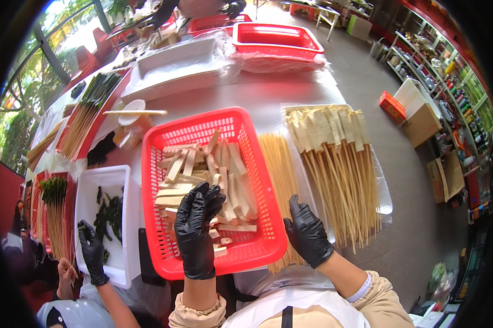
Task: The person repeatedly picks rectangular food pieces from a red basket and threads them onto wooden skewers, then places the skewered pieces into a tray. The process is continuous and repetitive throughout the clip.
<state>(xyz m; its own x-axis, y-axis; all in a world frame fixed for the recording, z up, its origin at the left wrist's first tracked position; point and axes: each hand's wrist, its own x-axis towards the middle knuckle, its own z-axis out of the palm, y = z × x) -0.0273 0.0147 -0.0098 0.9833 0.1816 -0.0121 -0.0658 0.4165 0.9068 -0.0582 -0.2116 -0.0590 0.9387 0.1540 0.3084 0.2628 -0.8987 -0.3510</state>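
Note:
My left hand [198, 229], in a black glove, is over the front of a red plastic basket [213, 268] with its fingers curled; whether it holds a piece is hidden. Cut strips of pale food [185, 176], perhaps tofu, fill much of the basket. My right hand [308, 229], also gloved in black, is beside the basket's right wall, above a bundle of bare wooden skewers [279, 164]; its fingers are apart and nothing shows in them. Further right, skewers [332, 180] topped with flat pale pieces [324, 125] lie on a tray [386, 205].
At the left, a co-worker's gloved hand [92, 254] is at a white tub [127, 229] of dark green pieces [113, 213]. Filled skewers [55, 205] stand beyond it. A cup [133, 115], a white foam box [176, 61] and another red basket [277, 37] are further back.

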